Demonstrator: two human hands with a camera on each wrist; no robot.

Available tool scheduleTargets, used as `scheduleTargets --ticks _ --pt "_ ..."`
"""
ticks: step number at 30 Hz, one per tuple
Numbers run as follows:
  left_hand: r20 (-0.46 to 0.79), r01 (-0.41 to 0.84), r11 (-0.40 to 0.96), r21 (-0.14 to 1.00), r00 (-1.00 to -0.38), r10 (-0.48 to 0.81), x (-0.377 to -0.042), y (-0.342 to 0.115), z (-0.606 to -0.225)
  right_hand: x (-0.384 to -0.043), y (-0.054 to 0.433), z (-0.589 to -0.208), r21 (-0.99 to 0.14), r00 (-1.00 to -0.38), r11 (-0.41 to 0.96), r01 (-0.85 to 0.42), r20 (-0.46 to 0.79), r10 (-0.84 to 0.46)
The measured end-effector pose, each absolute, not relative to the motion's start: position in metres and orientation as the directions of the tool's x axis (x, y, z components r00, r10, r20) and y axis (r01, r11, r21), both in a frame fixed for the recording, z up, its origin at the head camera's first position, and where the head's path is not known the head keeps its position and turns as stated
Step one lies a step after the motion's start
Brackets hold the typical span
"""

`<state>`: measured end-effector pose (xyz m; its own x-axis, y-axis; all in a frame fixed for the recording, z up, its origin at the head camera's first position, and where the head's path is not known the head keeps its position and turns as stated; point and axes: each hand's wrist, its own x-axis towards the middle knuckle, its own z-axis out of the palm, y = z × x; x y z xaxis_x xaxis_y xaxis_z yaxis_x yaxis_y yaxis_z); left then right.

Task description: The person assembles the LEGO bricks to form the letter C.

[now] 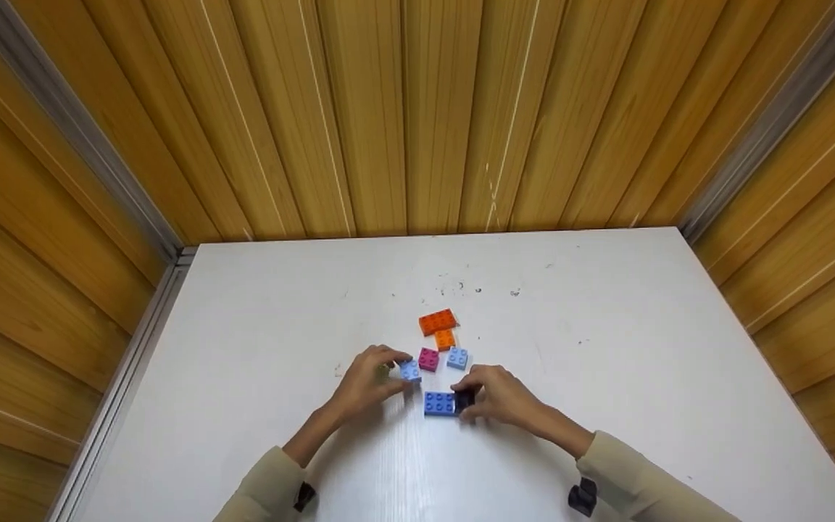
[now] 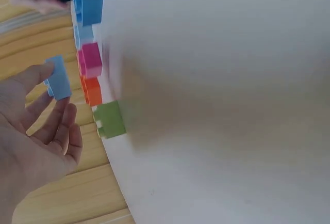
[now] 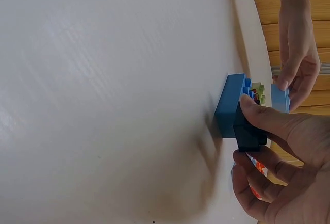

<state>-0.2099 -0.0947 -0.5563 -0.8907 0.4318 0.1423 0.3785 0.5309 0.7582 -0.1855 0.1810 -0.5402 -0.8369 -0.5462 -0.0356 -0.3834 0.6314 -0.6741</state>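
Between thumb and fingertips my left hand (image 1: 367,380) pinches a light blue brick (image 1: 409,370), which shows raised off the table in the left wrist view. My right hand (image 1: 504,397) holds a black brick (image 3: 249,128) by its sides, right at the right end of a larger blue brick (image 1: 439,404). A magenta brick (image 1: 428,359) and a second light blue brick (image 1: 457,357) lie just beyond the hands. Mostly hidden by my left hand in the head view, a green brick (image 2: 110,119) stands on the table.
A small orange brick (image 1: 445,339) lies against a longer red-orange brick (image 1: 437,322) farther back. The white tabletop (image 1: 280,304) carries small dark marks near its far side. Wood-patterned panels (image 1: 417,116) enclose the back and both sides.
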Motion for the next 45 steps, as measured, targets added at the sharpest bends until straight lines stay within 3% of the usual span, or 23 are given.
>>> scheduleTargets --ticks 7,15,29,37,45 --pt "0.135 0.446 0.536 0.717 -0.843 0.52 -0.19 -0.096 -0.564 -0.184 0.182 -0.54 -0.67 -0.845 0.645 -0.368 -0.048 -0.533" --pt "0.149 0.464 0.519 0.718 -0.831 0.535 -0.183 -0.095 -0.572 -0.184 0.181 -0.541 -0.657 -0.844 0.649 -0.383 -0.036 -0.535" --pt "0.112 0.47 0.548 0.692 -0.82 0.562 -0.188 -0.085 -0.569 -0.185 0.183 -0.541 -0.664 -0.83 0.63 -0.403 -0.025 -0.557" --pt "0.077 0.509 0.613 0.604 -0.803 0.591 -0.194 -0.079 -0.562 -0.185 0.183 -0.542 -0.673 -0.826 0.617 -0.408 -0.017 -0.564" --pt "0.045 0.469 0.602 0.646 -0.811 0.584 -0.198 -0.077 -0.556 -0.187 0.182 -0.542 -0.686 -0.824 0.61 -0.396 -0.027 -0.565"
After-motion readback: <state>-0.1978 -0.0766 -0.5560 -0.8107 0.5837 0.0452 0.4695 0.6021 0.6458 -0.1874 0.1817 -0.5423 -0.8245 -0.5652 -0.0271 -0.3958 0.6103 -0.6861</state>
